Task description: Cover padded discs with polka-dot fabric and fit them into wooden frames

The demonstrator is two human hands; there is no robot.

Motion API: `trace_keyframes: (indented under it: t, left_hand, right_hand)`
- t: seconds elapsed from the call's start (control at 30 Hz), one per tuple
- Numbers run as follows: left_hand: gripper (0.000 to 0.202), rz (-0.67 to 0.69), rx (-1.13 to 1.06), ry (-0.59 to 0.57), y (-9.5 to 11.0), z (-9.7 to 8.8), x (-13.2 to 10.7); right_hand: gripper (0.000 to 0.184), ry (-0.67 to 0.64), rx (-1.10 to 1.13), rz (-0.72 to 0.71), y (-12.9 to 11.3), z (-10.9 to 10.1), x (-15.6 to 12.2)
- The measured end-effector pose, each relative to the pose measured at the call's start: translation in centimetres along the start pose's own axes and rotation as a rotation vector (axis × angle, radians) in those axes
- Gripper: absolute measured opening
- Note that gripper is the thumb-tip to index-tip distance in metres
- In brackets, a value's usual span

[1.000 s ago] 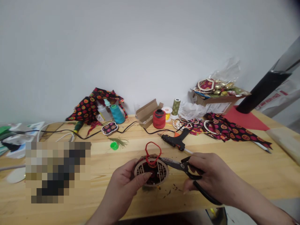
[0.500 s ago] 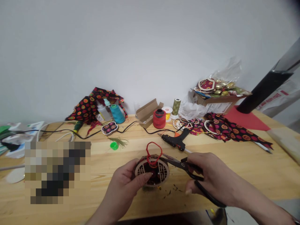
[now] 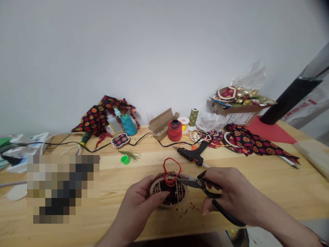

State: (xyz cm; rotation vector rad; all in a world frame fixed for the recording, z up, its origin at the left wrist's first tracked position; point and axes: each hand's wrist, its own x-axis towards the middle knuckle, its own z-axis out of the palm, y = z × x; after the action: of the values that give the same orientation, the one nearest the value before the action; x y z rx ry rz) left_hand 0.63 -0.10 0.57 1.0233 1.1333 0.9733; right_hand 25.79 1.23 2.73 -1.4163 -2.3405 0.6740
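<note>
My left hand point(image 3: 144, 202) grips a round ornament point(image 3: 177, 197) with pale lattice panels over dark patterned fabric, its thumb across the front. A red cord loop point(image 3: 172, 161) stands up from the ornament's top. My right hand point(image 3: 231, 195) has its fingers in the black handles of a pair of scissors point(image 3: 199, 184). Their blades point left and lie across the ornament's upper right, close to the base of the loop. Whether the tips touch the cord I cannot tell. Small dark scraps point(image 3: 191, 206) lie on the table right of the ornament.
A black glue gun point(image 3: 191, 155) lies beyond the scissors. Behind it stand a red thread spool point(image 3: 174, 130) and an open cardboard box point(image 3: 161, 125). Patterned fabric point(image 3: 264, 145) lies right. A green cap point(image 3: 125, 160) and a flower-shaped piece point(image 3: 120, 140) sit left of centre.
The scissors have moved left and slightly down, and their blades now overlap the ornament's top near the loop. The ornament has shifted slightly right and down in my left hand.
</note>
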Motion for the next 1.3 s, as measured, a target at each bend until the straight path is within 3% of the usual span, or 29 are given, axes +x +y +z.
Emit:
trace_keyframes:
  t: [0.37,0.7,0.8,1.0,1.3]
  left_hand:
    - [0.017,-0.004,-0.029,0.045,0.8,0.9,-0.5]
    - [0.018,0.011,0.046,0.035,0.6,0.8,-0.3]
    - [0.019,0.017,0.043,0.058,0.6,0.8,-0.3]
    - [0.02,0.005,0.022,-0.031,0.2,0.3,0.0]
    - [0.021,0.025,0.055,-0.096,-0.2,0.1,0.1]
  right_hand:
    - [0.048,-0.006,-0.03,0.013,-0.1,-0.5,0.0]
    - [0.053,0.166,-0.217,-0.17,1.2,-0.4,0.0]
    - [0.051,0.118,-0.212,-0.129,1.0,-0.6,0.0]
    - [0.051,-0.027,-0.207,-0.018,0.2,-1.1,0.1]
    - [0.049,0.004,-0.181,-0.078,0.5,-0.7,0.0]
